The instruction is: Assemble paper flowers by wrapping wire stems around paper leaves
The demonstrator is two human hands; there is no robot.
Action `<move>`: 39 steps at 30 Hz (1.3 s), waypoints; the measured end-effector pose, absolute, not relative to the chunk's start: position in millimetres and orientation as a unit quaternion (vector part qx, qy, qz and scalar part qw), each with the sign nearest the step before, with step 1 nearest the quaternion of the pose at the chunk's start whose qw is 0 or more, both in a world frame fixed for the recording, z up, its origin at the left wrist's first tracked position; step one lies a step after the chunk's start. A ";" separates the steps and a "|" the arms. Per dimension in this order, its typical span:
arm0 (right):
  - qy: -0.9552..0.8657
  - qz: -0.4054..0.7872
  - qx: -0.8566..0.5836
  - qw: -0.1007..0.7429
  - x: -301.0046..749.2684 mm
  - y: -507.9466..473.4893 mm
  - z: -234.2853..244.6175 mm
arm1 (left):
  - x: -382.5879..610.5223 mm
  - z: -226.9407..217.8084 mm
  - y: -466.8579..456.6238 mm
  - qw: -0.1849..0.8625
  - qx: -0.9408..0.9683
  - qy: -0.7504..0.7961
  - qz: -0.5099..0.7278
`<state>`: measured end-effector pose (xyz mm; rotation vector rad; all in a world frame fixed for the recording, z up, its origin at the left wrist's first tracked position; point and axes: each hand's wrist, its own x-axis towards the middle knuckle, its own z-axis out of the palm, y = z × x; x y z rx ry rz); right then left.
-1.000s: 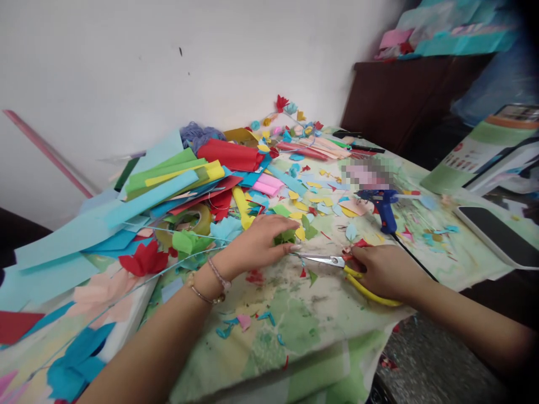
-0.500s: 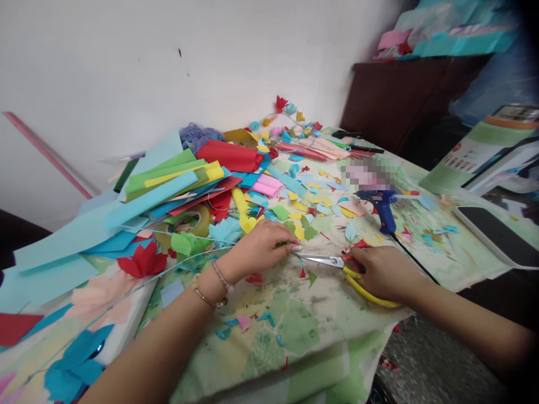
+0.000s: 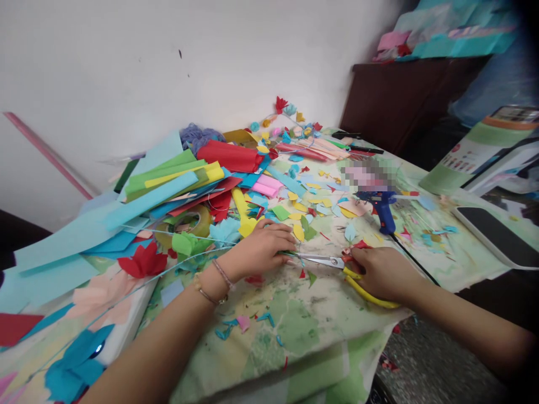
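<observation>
My right hand point(image 3: 381, 275) is closed round a pair of scissors point(image 3: 322, 260) with yellow and red handles. Their blades point left and look shut or nearly so. At the blade tips is my left hand point(image 3: 269, 245), palm down with fingers curled together. A bit of green shows under its fingertips, but what they pinch is mostly hidden. Just beyond that hand lie green leaf-shaped paper cutouts point(image 3: 309, 229) and yellow ones. A thin light-blue cord point(image 3: 177, 264) runs from the lower left to behind my left wrist, past a red paper flower point(image 3: 143, 259).
A blue glue gun point(image 3: 384, 213) with a black cord stands right of the cutouts. Folded coloured paper point(image 3: 168, 179) is piled at the left, with a roll of tape point(image 3: 197, 221) beside it. Rightward are a phone point(image 3: 497, 235) and a green bottle point(image 3: 467, 151). Paper scraps litter the cloth.
My left hand has turned and its fingers have come down lower over the blade tips, spreading slightly. The scissors and my right hand have stayed in place.
</observation>
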<state>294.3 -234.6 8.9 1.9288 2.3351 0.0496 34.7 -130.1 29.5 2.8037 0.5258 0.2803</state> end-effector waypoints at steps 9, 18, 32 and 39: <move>0.739 0.032 0.671 0.059 295.1 -239.2 7.3 | 34.4 34.5 -134.6 0.114 0.968 0.188 0.121; 0.730 0.003 0.684 0.008 300.8 -244.2 12.5 | 36.8 35.4 -137.4 0.104 0.965 0.197 0.140; 0.647 -0.165 0.744 -0.031 317.6 -253.6 32.6 | 39.5 34.8 -137.0 0.117 0.958 0.210 0.157; 0.657 -0.158 0.737 -0.001 290.9 -266.5 43.8 | 40.7 32.6 -138.5 0.119 0.954 0.221 0.166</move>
